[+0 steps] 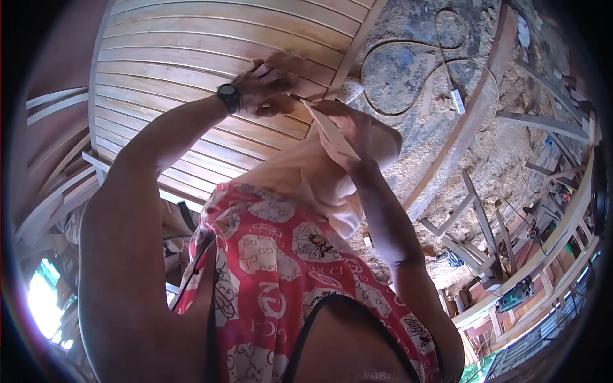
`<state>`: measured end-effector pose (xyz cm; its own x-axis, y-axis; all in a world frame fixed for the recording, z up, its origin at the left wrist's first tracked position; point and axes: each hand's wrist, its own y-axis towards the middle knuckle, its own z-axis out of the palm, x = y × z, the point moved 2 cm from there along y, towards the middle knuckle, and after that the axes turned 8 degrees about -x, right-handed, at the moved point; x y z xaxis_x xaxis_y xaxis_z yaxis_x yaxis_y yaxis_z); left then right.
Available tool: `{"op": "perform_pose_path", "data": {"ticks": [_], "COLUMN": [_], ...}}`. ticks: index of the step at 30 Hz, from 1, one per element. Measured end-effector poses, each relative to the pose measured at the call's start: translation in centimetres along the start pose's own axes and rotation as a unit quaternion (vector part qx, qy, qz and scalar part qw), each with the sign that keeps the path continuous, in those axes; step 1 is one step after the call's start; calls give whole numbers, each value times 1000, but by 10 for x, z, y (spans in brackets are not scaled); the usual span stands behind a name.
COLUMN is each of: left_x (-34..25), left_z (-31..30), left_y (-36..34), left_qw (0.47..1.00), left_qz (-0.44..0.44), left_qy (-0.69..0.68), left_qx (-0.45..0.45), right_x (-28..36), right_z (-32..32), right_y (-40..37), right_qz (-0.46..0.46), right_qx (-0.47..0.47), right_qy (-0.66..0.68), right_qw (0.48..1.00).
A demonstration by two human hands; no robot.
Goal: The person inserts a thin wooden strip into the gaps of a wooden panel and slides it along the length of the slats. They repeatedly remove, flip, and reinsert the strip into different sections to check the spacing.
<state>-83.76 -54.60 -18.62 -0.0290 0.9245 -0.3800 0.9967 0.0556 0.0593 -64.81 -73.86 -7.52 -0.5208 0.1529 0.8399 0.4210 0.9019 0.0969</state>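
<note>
A thin, flat piece of wood [333, 132] with a pale edge lies in my right hand [350, 127], whose fingers wrap round it. It slants from beside my left hand down toward my right wrist. My left hand [265, 88], with a black watch [228, 97] on the wrist, has its fingers curled close to the upper end of that piece. What those fingers grip, if anything, I cannot tell. Both hands are over the lower right part of a large slatted wooden panel [191, 51], whose long boards run side by side with dark grooves between.
A looped cable [408, 43] with a white power strip [457, 101] lies on the sawdust-covered floor [447, 172]. One long timber [456, 137] crosses the floor at right. Further right are wooden frame pieces [476, 217] and a green power tool [514, 295]. Curved timbers [60, 185] stand at left.
</note>
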Motion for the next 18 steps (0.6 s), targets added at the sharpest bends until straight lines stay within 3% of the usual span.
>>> {"op": "perform_pose_path", "data": {"ticks": [4, 6, 10, 13, 14, 16, 18], "left_x": [0, 3, -3, -6, -6, -6, -8], "left_z": [2, 0, -1, 2, 2, 0, -3], "left_y": [-3, -3, -1, 0, 0, 1, 2], "left_qw": [1000, 998, 997, 997, 996, 993, 998], "left_qz": [7, 40, 28, 29, 42, 64, 35], "left_qy": [17, 24, -7, 64, 60, 57, 48], "left_qx": [-16, -44, -66, -37, -52, -75, -25], "right_x": [-5, -9, -2, 6, 15, 14, 15], "right_z": [10, 20, 27, 25, 25, 26, 24], "right_y": [-11, -20, -23, -13, -3, -2, -1], "right_qz": [-45, -44, -55, -47, -90, -90, -91], "right_qx": [-36, -43, -78, -70, -113, -113, -109], "right_qy": [16, -42, -58, -91, -84, -106, -126], "right_qw": [998, 997, 994, 992, 986, 984, 982]}}
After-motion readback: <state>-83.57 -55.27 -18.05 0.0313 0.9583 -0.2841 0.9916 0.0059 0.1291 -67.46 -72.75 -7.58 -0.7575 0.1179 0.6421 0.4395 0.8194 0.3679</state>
